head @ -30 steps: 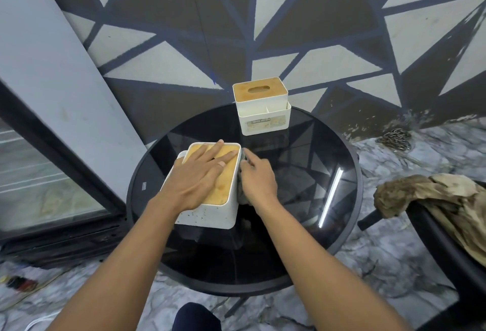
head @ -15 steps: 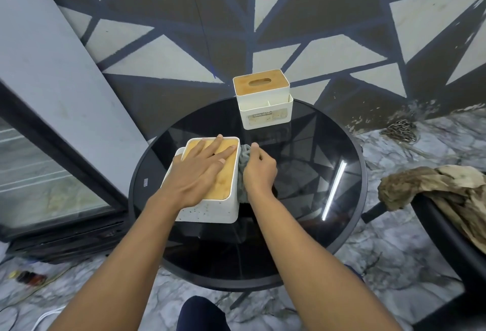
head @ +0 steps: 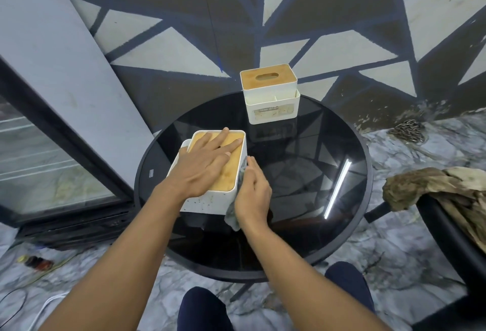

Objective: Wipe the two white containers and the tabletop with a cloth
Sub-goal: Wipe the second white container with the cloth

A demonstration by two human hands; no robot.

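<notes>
Cloth (head: 232, 215): a bunched grey rag at the near right corner of the near container. We grip it and push it against the box's right wall, and a tail of it hangs down to the counter.
Right hand (head: 252, 194): our fingers are curled round the cloth, so the rag sits between palm and wall. We judge this to be a wiping pass along that side.
Near container (head: 207, 204): a white box with a wooden lid (head: 228, 173), standing upright on the near left part of the counter. Its near wall is flecked with dirt, so we judge that face is not yet clean.
Left hand (head: 200, 170): it lies flat on the wooden lid, fingers straight and spread, gripping nothing. We press down so the sideways rubbing cannot slide the box off to the left.
Hands: they are apart, one on top and one at the side, with the box's right rim between them.
Counter (head: 289, 173): round black glass that mirrors a strip light. We would leave it until last, because both boxes stand on it.
Far container (head: 272, 109): it stands upright at the far edge, well apart from both hands, with a slotted wooden top. Neither hand touches it, and it looks like our next job.
Risk: if we press too lightly from above, the near box may skate on the glass.
</notes>
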